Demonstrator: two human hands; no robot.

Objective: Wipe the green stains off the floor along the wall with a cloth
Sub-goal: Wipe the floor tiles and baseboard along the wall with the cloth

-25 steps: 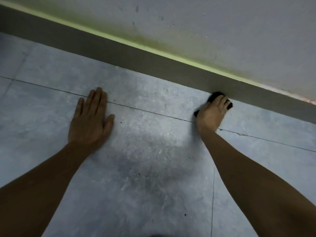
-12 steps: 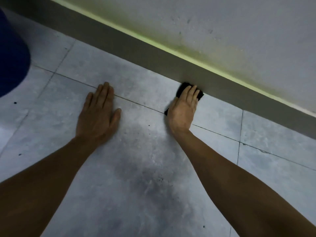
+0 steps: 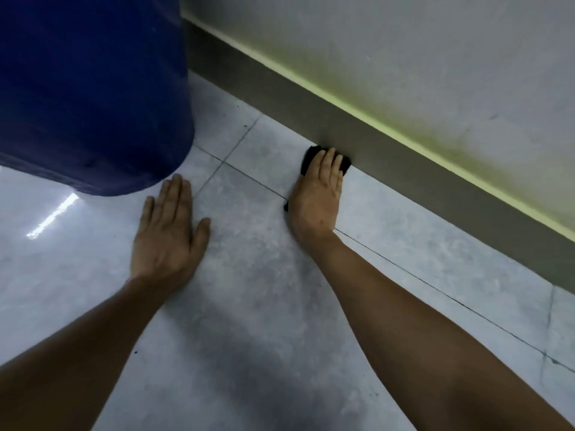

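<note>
A dark cloth [image 3: 311, 157] lies on the grey tiled floor [image 3: 255, 275], right against the grey skirting board [image 3: 404, 163]. My right hand [image 3: 317, 194] lies flat on the cloth with straight fingers and presses it down; most of the cloth is hidden under the palm. My left hand [image 3: 168, 234] rests flat on the floor to the left, fingers straight, holding nothing. A yellow-green stripe [image 3: 389, 126] runs along the skirting's top edge, and a greenish tint spreads up the wall [image 3: 435, 57]. No green stain shows clearly on the floor tiles.
A large dark blue drum [image 3: 93, 88] stands on the floor at the upper left, close above my left fingertips and near the wall. Small dark specks dot the tiles. Open floor stretches toward the right along the skirting.
My right hand has slid the cloth leftward along the skirting. The view has swung left, bringing the blue drum into sight. My left hand stays flat on the floor.
</note>
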